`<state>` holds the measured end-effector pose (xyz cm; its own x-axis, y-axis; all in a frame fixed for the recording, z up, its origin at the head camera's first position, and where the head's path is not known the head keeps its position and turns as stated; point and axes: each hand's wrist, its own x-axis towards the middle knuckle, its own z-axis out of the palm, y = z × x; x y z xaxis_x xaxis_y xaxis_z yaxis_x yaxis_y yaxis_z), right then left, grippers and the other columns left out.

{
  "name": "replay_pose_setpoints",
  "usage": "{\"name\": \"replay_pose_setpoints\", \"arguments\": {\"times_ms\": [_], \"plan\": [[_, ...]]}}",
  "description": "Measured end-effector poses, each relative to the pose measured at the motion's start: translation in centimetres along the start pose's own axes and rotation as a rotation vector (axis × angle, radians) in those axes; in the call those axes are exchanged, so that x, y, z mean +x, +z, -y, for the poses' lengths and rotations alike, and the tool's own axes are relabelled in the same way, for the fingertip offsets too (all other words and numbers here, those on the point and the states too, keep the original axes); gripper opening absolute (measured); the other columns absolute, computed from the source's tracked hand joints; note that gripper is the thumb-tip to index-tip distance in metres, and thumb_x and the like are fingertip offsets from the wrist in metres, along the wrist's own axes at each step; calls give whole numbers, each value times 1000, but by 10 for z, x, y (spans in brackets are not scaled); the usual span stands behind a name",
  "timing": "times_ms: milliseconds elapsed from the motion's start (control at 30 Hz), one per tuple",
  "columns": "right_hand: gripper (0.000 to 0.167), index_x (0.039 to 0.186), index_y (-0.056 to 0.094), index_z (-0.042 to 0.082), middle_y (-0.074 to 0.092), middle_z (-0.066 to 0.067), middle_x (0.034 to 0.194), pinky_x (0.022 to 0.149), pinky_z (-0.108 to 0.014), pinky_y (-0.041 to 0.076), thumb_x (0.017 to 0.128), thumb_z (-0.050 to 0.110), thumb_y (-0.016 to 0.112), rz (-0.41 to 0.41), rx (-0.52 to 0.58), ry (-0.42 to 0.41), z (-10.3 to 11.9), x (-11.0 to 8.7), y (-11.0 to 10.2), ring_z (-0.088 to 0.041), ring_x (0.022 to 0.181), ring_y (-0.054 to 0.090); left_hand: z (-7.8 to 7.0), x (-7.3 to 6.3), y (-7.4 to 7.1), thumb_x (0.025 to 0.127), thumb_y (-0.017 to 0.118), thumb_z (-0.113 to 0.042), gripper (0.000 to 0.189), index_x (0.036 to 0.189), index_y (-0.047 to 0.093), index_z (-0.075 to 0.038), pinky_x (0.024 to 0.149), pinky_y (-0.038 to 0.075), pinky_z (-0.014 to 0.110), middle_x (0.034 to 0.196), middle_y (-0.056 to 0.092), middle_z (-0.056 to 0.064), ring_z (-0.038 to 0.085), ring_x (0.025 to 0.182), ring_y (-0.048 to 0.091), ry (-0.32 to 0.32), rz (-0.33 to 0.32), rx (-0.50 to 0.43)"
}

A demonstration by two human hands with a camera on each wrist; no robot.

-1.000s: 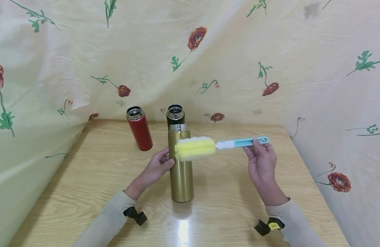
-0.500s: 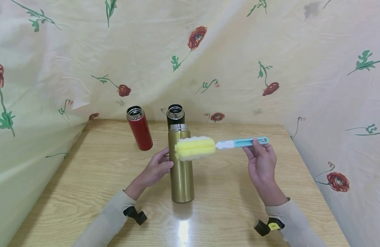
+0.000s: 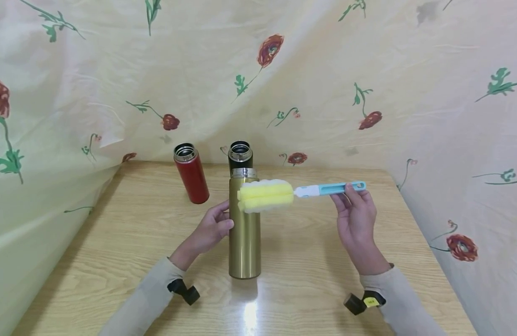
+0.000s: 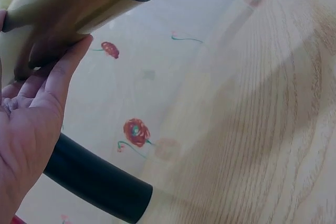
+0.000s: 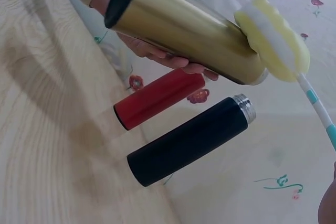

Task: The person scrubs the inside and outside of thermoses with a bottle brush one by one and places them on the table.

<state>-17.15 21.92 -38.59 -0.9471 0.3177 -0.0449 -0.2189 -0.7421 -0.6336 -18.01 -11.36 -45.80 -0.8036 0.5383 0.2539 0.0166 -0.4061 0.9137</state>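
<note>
My left hand (image 3: 210, 231) grips the side of a tall gold vacuum flask (image 3: 245, 247), thumb in front and fingers behind. The flask is nearly upright, its silver neck at the top; the right wrist view shows its black base raised off the table. My right hand (image 3: 357, 219) pinches the blue end of a bottle brush (image 3: 283, 196), held level. Its yellow and white sponge head (image 5: 275, 40) lies across the front of the flask's upper part in the head view; whether they touch, I cannot tell. Little of the right hand shows in its own wrist view.
Behind the gold flask stands a black flask (image 5: 189, 142), partly hidden in the head view. A red flask (image 3: 192, 179) stands to its left. Both have uncovered mouths. They rest on a wooden table (image 3: 317, 289) backed by a flowered cloth (image 3: 325, 60).
The brush has risen slightly in my right hand. The gold flask's lower end has swung a little to the left. Both hands keep their hold; the red and black flasks stay put.
</note>
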Motion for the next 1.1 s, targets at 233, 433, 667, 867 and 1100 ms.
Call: {"name": "replay_pose_setpoints", "arguments": {"times_ms": [233, 433, 667, 867, 1100], "plan": [[14, 98, 51, 1, 57, -9, 96, 87, -26, 58, 97, 1, 65, 6, 56, -13, -1, 8, 12, -20, 84, 69, 3, 0, 0, 90, 62, -11, 63, 147, 42, 9, 78, 60, 27, 108, 73, 1, 11, 95, 70, 29, 24, -3], [10, 98, 53, 0, 60, -11, 94, 86, -27, 58, 99, 0, 62, 23, 100, -24, 0, 13, 20, -22, 82, 71, 2, -1, 1, 90, 62, -11, 60, 145, 45, 6, 79, 60, 27, 109, 72, 1, 11, 95, 69, 29, 21, 0], [13, 97, 53, 0, 62, -10, 92, 84, -27, 59, 97, 0, 66, 16, 92, -17, 2, 11, 20, -21, 79, 71, 0, 0, 2, 89, 62, -11, 69, 148, 35, 15, 77, 61, 27, 110, 72, 1, 11, 96, 70, 24, 6, 22], [12, 95, 52, 1, 62, -9, 92, 85, -25, 59, 99, 0, 63, 27, 70, 1, 4, 5, 13, -20, 81, 70, 0, 1, 2, 89, 59, -8, 70, 149, 33, 15, 76, 61, 27, 109, 73, 0, 11, 95, 70, 24, 5, 26], [11, 96, 52, 3, 62, -8, 92, 87, -26, 58, 99, 1, 62, 34, 49, 32, 5, 0, 4, -20, 82, 70, 1, 3, 0, 92, 68, -17, 71, 149, 37, 11, 74, 60, 25, 108, 73, 0, 10, 93, 70, 44, 5, 22]]}}
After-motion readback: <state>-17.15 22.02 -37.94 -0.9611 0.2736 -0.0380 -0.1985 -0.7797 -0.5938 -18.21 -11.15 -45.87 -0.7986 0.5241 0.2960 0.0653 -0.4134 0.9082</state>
